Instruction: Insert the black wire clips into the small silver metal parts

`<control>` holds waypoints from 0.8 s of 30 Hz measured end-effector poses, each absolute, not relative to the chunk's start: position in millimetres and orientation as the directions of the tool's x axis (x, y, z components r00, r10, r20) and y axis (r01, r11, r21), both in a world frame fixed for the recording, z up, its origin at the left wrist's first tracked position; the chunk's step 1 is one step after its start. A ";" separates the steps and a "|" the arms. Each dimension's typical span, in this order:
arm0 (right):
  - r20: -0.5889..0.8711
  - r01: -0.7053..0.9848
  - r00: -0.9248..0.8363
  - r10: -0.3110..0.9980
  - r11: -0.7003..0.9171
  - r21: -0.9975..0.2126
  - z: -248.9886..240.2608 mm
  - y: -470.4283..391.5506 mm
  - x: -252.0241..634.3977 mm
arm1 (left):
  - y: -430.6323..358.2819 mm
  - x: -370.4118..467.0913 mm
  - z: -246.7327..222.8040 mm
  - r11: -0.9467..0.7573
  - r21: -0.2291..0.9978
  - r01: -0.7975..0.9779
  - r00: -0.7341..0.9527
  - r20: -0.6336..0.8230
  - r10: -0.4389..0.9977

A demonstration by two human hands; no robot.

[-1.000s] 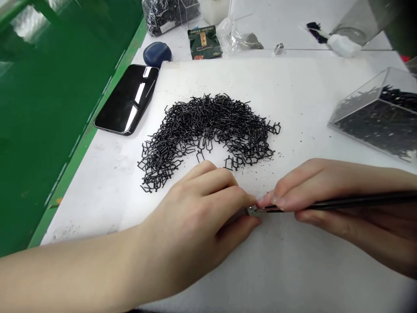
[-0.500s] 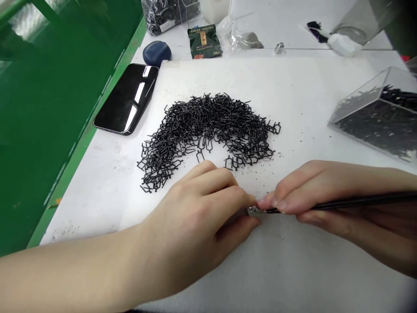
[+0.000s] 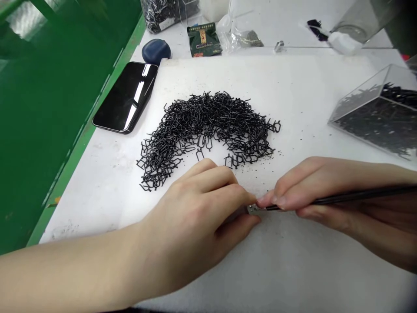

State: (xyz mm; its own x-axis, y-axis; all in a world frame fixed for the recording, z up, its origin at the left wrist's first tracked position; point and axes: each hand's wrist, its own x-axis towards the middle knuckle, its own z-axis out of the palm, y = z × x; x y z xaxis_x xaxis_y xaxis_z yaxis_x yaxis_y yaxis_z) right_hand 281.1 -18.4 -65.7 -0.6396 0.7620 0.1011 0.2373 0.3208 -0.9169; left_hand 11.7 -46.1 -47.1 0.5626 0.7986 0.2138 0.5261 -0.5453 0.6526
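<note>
My left hand pinches a small metal piece between thumb and forefinger; most of that piece is hidden by the fingers. From the right, my right hand grips a thin black tool, which looks like tweezers. Its tip touches or nearly touches the metal piece. Beyond my left hand, small black wire-like parts lie in a curved heap on the white board. A few single parts lie loose along the heap's inner edge.
A black phone and a blue rounded object lie at the left. Behind the board are a green packet and a black-filled bag. At the right stands a clear box of black parts.
The whole view has shifted very slightly. My right hand and the black tool sit a touch higher; both hands keep the same grip.
</note>
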 end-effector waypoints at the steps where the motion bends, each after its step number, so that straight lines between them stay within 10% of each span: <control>1: 0.103 0.241 -0.632 0.768 0.321 -0.916 -66.0 -18.6 281.5 | -45.6 11.6 -47.7 -0.544 0.653 0.527 0.562 0.212 0.799; 24: 0.131 0.256 -0.610 0.782 0.350 -0.901 -64.4 -18.1 280.8 | -45.8 10.2 -48.1 -0.561 0.647 0.516 0.570 0.229 0.789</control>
